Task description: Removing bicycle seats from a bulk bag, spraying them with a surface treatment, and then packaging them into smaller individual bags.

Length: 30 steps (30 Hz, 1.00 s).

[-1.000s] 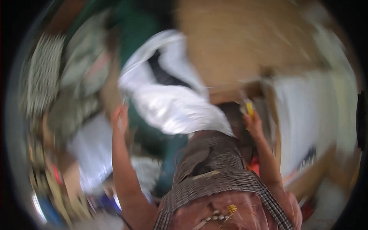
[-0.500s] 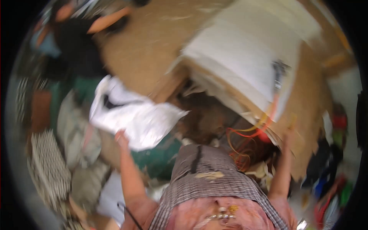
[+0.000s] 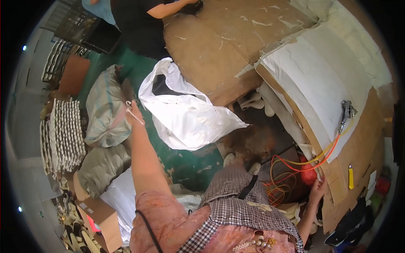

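Note:
My left arm is stretched forward over the green floor. My left hand [image 3: 134, 113] is at the left edge of a white woven sack [image 3: 185, 122]; a thin pale strip and a small shiny piece show at the hand, and its fingers cannot be made out clearly. The sack gapes at the top, with something dark inside. My right hand [image 3: 318, 189] is low on the right, at the near edge of the cardboard-covered table [image 3: 354, 168]. Beside its fingertips is a red rounded thing [image 3: 309, 170]. Whether those fingers grip anything is unclear.
An air tool [image 3: 346, 114] on an orange hose [image 3: 329, 156] lies on white sheeting [image 3: 308, 80]. A yellow cutter [image 3: 351, 177] is near the table edge. Stuffed sacks [image 3: 107, 109] and stacked pale pieces [image 3: 67, 135] stand left. A person in black [image 3: 137, 27] works at the far table.
The view has shifted and sharpened. My left arm reaches farther forward, along the sack's left side. My right hand has dropped to the table's near edge, beside the red thing.

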Each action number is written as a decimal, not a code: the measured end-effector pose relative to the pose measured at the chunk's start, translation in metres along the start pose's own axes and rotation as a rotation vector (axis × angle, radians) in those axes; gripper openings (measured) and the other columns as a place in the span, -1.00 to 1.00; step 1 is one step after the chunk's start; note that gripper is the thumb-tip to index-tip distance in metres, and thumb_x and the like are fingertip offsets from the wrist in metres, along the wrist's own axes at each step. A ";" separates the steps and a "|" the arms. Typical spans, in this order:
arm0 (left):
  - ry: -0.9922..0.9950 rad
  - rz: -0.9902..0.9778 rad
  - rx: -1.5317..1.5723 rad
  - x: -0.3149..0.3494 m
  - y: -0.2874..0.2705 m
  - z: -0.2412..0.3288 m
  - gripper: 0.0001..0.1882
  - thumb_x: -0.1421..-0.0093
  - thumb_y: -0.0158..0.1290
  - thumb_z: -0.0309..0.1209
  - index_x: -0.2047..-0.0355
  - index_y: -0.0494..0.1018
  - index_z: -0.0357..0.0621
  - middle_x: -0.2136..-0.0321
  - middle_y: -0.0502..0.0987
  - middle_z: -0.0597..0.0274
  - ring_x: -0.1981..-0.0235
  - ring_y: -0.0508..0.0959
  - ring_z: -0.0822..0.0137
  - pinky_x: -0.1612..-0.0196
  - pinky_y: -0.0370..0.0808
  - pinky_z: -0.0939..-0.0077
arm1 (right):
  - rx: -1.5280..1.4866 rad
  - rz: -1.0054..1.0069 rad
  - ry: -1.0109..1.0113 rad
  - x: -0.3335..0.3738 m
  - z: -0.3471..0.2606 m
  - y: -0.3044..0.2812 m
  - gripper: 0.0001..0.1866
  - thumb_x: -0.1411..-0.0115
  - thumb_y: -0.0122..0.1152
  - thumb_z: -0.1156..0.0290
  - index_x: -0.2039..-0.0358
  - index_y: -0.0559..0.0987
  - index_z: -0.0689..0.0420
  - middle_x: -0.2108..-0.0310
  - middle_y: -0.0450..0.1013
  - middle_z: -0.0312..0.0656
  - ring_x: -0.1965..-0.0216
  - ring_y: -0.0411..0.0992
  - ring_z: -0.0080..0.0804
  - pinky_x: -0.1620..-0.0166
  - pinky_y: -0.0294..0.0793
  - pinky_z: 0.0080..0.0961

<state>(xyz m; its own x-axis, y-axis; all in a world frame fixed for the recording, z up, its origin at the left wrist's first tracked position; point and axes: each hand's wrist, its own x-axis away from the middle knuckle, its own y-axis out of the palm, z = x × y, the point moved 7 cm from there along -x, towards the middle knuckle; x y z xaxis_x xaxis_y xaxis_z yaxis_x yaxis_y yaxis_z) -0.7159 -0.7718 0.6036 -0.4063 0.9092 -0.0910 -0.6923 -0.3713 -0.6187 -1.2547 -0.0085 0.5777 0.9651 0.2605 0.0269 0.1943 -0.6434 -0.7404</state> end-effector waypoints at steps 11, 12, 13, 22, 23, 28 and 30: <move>0.404 -0.510 -0.239 0.027 0.036 -0.001 -0.55 -0.16 -0.14 -0.14 0.62 0.39 -0.30 0.67 0.44 -0.04 0.63 0.44 0.10 0.48 0.34 0.26 | -0.171 -0.178 -0.045 0.021 -0.133 0.099 -0.73 -0.15 0.03 0.56 0.11 0.41 0.19 0.34 0.43 -0.26 0.41 0.36 -0.62 0.35 0.37 -0.71; 0.408 -0.660 -0.174 0.081 0.063 0.029 -0.58 -0.17 -0.13 -0.17 0.64 0.38 -0.28 0.71 0.40 0.02 0.67 0.39 0.19 0.51 0.32 0.31 | -0.134 -0.180 -0.042 0.023 -0.135 0.093 -0.75 -0.15 0.02 0.56 0.12 0.43 0.19 0.37 0.43 -0.27 0.42 0.36 -0.63 0.36 0.37 -0.71; 0.415 -0.793 -0.118 0.138 0.075 0.067 -0.60 -0.18 -0.13 -0.20 0.66 0.37 -0.26 0.75 0.36 0.07 0.70 0.35 0.28 0.54 0.29 0.35 | -0.153 -0.145 -0.010 0.027 -0.144 0.087 -0.78 -0.15 0.03 0.55 0.15 0.45 0.18 0.41 0.43 -0.28 0.43 0.36 -0.63 0.36 0.36 -0.71; 0.788 -1.622 0.095 0.448 0.158 0.164 -0.64 -0.21 -0.16 -0.18 0.67 0.27 -0.07 0.73 0.24 0.44 0.69 0.19 0.55 0.64 0.11 0.54 | -0.071 -0.262 -0.017 0.073 -0.156 0.077 -0.73 -0.06 0.03 0.31 0.21 0.47 0.07 0.26 0.44 -0.05 0.23 0.42 -0.07 0.20 0.43 -0.27; 0.738 -1.761 0.112 0.473 0.166 0.169 -0.66 -0.20 -0.18 -0.23 0.62 0.32 -0.19 0.71 0.28 0.36 0.62 0.34 0.41 0.57 0.25 0.40 | -0.042 -0.176 -0.084 0.082 -0.142 0.062 -0.75 -0.05 0.02 0.32 0.25 0.46 0.09 0.28 0.44 -0.04 0.22 0.41 -0.07 0.18 0.42 -0.27; 0.651 -2.117 0.130 0.668 0.120 0.208 -0.68 -0.20 -0.11 -0.16 0.56 0.31 -0.12 0.71 0.23 0.40 0.77 0.19 0.60 0.73 0.09 0.73 | 0.140 0.423 0.159 0.201 -0.011 -0.115 -0.79 0.01 0.01 0.38 0.33 0.46 0.13 0.34 0.41 -0.05 0.28 0.38 -0.08 0.20 0.38 -0.28; 0.830 -2.218 0.085 0.752 0.083 0.224 -0.70 -0.20 -0.12 -0.17 0.52 0.31 -0.13 0.69 0.23 0.38 0.74 0.20 0.59 0.70 0.10 0.72 | 0.259 0.845 0.283 0.289 0.028 -0.215 -0.79 0.07 0.04 0.45 0.35 0.46 0.15 0.35 0.40 -0.05 0.27 0.35 -0.06 0.16 0.36 -0.27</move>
<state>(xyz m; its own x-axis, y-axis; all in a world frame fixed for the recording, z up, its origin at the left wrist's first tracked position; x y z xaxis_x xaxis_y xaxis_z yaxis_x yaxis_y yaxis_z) -1.2125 -0.1613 0.6587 0.9073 -0.3582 0.2203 0.3970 0.9023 -0.1679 -1.0223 0.2252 0.7257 0.7822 -0.4284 -0.4524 -0.6052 -0.3500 -0.7150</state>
